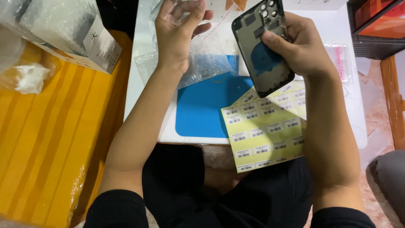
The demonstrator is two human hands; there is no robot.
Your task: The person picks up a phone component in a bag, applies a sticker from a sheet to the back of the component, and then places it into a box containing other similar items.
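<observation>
Right hand (301, 46) grips a dark phone back housing (262, 48) by its right edge, thumb pressed across the inner face, other fingers wrapped behind. Housing is tilted, camera cutouts at the far end, inside facing up w/ a blue patch in the middle. It hangs above the white table (139, 71), over the far corner of the yellow label sheet (265, 131).

Left hand (179, 31) is raised at the far left of the table, thumb and fingers pinching a thin clear plastic film (179, 8); fingers curled, not released.

Below the hands: a clear bubble-wrap bag (202, 63) lies on the table, partly over the blue mat (202, 109). Label sheet overlaps the mat's right side and hangs past the near table edge, over the person's lap. Rows of barcode stickers on it, some spots already bare.

Left side: a yellow box (46, 143) w/ a bubble-wrapped white box (63, 29) resting on its far end. Far right: another small clear bag (341, 59) on the table, just beside the right hand.
</observation>
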